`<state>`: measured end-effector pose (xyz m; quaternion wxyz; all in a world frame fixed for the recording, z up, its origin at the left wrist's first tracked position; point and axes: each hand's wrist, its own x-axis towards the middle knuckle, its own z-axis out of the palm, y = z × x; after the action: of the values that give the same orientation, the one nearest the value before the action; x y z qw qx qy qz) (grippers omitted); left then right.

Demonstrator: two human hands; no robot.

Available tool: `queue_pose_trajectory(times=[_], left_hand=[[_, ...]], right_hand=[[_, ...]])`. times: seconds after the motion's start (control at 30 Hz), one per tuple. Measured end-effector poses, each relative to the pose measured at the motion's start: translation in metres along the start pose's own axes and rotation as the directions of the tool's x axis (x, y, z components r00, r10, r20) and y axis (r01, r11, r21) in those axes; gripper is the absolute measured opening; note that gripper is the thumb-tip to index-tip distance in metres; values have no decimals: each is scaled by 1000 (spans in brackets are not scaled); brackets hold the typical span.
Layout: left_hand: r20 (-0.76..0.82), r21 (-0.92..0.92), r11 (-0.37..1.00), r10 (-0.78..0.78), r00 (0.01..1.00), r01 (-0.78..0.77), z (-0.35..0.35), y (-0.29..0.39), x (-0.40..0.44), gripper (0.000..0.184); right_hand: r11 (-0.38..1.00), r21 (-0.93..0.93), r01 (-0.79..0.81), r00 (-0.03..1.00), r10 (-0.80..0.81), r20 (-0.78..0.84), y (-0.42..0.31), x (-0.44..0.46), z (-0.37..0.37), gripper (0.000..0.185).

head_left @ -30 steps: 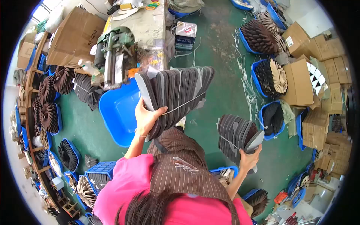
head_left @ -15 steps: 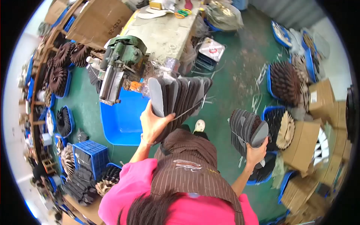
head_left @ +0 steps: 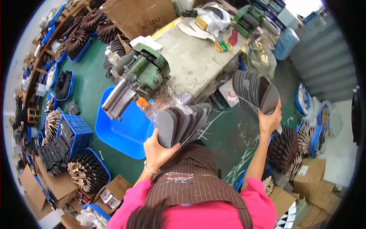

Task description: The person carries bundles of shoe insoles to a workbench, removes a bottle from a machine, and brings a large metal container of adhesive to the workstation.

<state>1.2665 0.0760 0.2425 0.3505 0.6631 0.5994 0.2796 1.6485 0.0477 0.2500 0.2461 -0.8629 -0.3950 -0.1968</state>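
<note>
My left hand (head_left: 159,153) is closed on the near end of a bundle of grey and dark shoe insoles (head_left: 178,123), with a pale tie strip around them. My right hand (head_left: 270,121) grips a second bundle of insoles (head_left: 251,91), held up by the table's right corner and also tied with a strip. The two bundles are apart. Just beyond the left bundle stands a green machine with a metal arm (head_left: 148,74). Below that machine is a blue tub (head_left: 105,131) on the floor. My fingers on the far sides of both bundles are hidden.
A worktable (head_left: 190,57) carries scissors (head_left: 223,46) and white sole pieces. A large cardboard box (head_left: 143,19) stands behind the machine. Blue crates (head_left: 78,131) and tubs of soles line the left. Loose strips (head_left: 242,164) lie on the floor at right, near cardboard boxes (head_left: 310,175).
My right hand has lifted its bundle up and forward, from low at the right to beside the table. The view has turned right and nearer the table. My left hand keeps its bundle.
</note>
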Motion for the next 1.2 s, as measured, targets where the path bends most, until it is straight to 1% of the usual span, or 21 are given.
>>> queue_pose_trajectory(times=[0.17, 0.3, 0.33, 0.43, 0.5, 0.53, 0.6, 0.63, 0.7, 0.73, 0.77, 0.83, 0.87, 0.9, 0.93, 1.0, 1.03, 1.07, 1.1, 1.17, 1.2], left_hand=[[-34, 123, 992, -30, 999, 34, 10, 22, 36, 68], [-99, 25, 999, -21, 995, 24, 28, 27, 63, 67], [-114, -34, 999, -27, 993, 23, 32, 33, 71, 66], [-138, 31, 998, -44, 989, 49, 49, 43, 91, 68], [-190, 29, 996, -79, 979, 86, 68, 52, 105, 66], [-206, 33, 993, -103, 973, 112, 76, 59, 115, 65], [-249, 51, 989, -119, 961, 136, 93, 71, 134, 66], [-249, 54, 983, -156, 956, 174, 101, 77, 145, 66], [-243, 57, 970, -217, 945, 237, 115, 87, 170, 67], [-280, 53, 968, -223, 934, 247, 120, 91, 181, 70], [-284, 12, 963, -253, 925, 268, 126, 94, 192, 71], [-292, -78, 950, -311, 905, 301, 137, 97, 214, 73], [-261, -96, 933, -361, 895, 348, 143, 95, 223, 75], [-258, -208, 913, -397, 881, 351, 148, 95, 233, 76], [-251, -317, 882, -433, 866, 349, 151, 95, 243, 77], [-297, -507, 811, -482, 824, 292, 185, 66, 263, 86], [-349, -587, 776, -501, 792, 232, 214, 39, 272, 94], [-326, -614, 755, -508, 797, 230, 211, 35, 287, 105], [-269, -546, 754, -571, 775, 366, 209, 30, 300, 104], [-395, -338, 830, -554, 733, 444, 230, -18, 320, 96], [-321, -260, 767, -642, 697, 587, 236, -40, 324, 89]], right_hand=[[974, 29, 225, 950, -213, -227, -48, 96, 66, 77], [907, -2, 421, 831, -386, -400, -69, 148, 160, 72], [912, -26, 410, 852, -392, -347, -76, 153, 185, 76], [867, -24, 499, 851, -494, -179, -82, 159, 282, 82], [806, 191, 561, 789, -590, 173, -72, 152, 355, 81], [832, 271, 483, 686, -553, 473, -60, 149, 396, 82], [785, 592, 182, 576, -573, 583, -52, 137, 439, 67], [745, 662, 79, 561, -583, 588, -44, 128, 465, 55], [680, 582, -445, 350, -466, 812, -42, 122, 465, 41], [667, 365, -650, 152, -357, 922, -51, 132, 434, 39], [486, 310, -817, 80, -437, 896, -45, 128, 431, 44], [223, 131, -966, 34, -393, 919, -75, 141, 372, 50], [198, 117, -973, 28, -405, 914, -67, 150, 386, 53], [177, 99, -979, 17, -413, 911, -57, 163, 401, 57], [196, 194, -961, 71, -504, 860, -51, 179, 415, 57], [435, 482, -760, 333, -376, 865, -69, 221, 410, 59], [456, 549, -701, 431, -343, 835, -70, 236, 429, 64], [582, 495, -645, 411, -283, 867, -113, 252, 384, 69], [655, 551, -517, 453, -337, 826, -110, 252, 416, 70], [743, 630, -227, 503, -465, 729, -96, 249, 492, 72], [755, 633, 171, 509, -618, 599, -108, 238, 483, 71]])
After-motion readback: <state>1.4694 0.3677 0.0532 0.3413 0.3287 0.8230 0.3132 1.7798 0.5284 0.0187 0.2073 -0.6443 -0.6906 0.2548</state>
